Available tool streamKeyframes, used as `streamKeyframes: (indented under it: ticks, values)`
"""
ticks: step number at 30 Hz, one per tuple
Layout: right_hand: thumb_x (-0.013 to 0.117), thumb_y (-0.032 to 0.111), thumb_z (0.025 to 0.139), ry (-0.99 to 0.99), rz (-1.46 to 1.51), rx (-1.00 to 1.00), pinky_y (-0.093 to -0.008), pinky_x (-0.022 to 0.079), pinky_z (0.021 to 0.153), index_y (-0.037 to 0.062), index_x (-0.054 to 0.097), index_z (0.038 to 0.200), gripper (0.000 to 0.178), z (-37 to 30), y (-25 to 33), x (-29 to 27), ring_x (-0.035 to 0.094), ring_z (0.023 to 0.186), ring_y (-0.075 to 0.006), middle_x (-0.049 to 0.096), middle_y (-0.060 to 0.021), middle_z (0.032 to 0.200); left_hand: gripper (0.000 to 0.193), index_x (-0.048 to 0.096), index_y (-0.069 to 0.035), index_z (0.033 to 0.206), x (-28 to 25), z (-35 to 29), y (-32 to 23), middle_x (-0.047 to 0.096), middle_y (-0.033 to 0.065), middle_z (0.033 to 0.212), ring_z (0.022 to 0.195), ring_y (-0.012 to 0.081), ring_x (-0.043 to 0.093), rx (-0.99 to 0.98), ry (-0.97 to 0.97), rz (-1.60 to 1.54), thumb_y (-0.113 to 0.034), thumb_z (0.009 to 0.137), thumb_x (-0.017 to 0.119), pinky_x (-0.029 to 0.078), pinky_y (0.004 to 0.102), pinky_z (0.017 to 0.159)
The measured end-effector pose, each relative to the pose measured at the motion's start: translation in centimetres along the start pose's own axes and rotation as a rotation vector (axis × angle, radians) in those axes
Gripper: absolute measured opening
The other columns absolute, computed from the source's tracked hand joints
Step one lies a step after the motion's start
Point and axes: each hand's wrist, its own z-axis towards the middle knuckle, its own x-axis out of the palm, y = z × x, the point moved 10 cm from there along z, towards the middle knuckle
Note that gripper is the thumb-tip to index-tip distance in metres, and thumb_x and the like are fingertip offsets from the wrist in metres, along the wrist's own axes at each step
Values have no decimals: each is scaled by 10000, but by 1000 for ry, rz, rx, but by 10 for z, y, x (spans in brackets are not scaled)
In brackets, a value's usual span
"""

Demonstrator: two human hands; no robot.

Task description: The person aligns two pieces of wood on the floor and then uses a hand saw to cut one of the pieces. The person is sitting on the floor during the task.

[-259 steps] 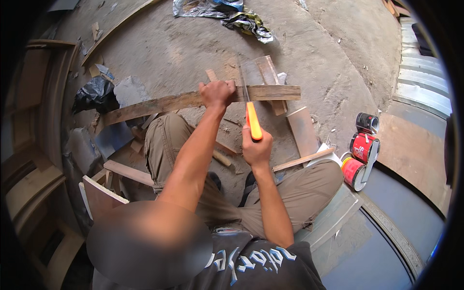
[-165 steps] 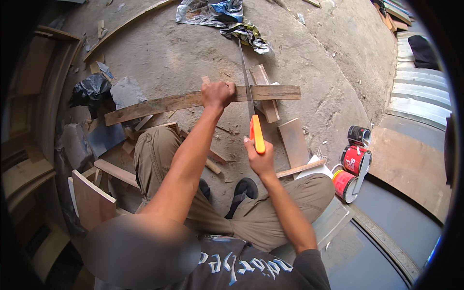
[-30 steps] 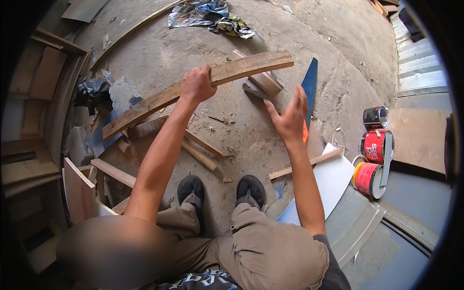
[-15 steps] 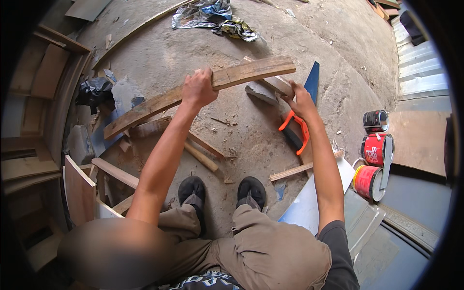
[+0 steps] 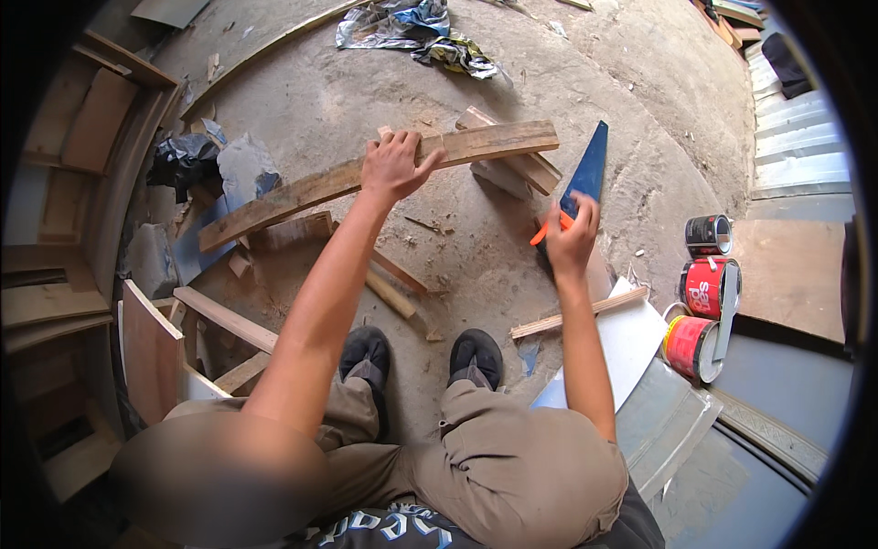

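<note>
My left hand [image 5: 393, 169] is on a long wooden plank [image 5: 311, 190], its fingers over the far edge and its thumb out along the top. The plank slants across in front of me. Its right end lies over a shorter wooden block [image 5: 523, 166], which rests on a grey chunk [image 5: 501, 179]. My right hand [image 5: 573, 236] is closed around the orange handle of a handsaw [image 5: 585, 165]. Its blue blade points away from me, to the right of the plank's end. Most of the handle is hidden under my hand.
A wooden-handled tool [image 5: 393, 300] lies on the floor near my feet. Wooden frame pieces [image 5: 154, 352] stand at the left. Several cans, one a red can [image 5: 704, 285], line the right side beside a white board [image 5: 631, 343]. Crumpled plastic [image 5: 412, 32] lies at the far side.
My right hand has let go of the short block and moved back onto the saw handle. The left hand has shifted slightly right along the plank, its thumb now stretched out.
</note>
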Motion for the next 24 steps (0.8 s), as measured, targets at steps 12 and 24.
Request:
streamKeyframes:
  ticks: [12, 24]
  values:
    - [755, 248, 814, 181, -115, 324, -423, 481, 795, 37, 592, 1075, 373, -59, -66, -2, 623, 919, -291, 625, -127, 965, 536, 768, -44, 875, 6, 24, 18, 720, 207, 939, 947, 381, 655, -294, -96, -62, -430, 936, 400, 416, 498, 971]
    - [555, 352, 1028, 229, 459, 526, -225, 357, 475, 55, 511, 814, 369, 137, 73, -152, 433, 513, -67, 432, 20, 610, 477, 748, -7, 727, 15, 29, 26, 694, 243, 754, 701, 381, 688, -468, 136, -114, -329, 884, 432, 500, 463, 777]
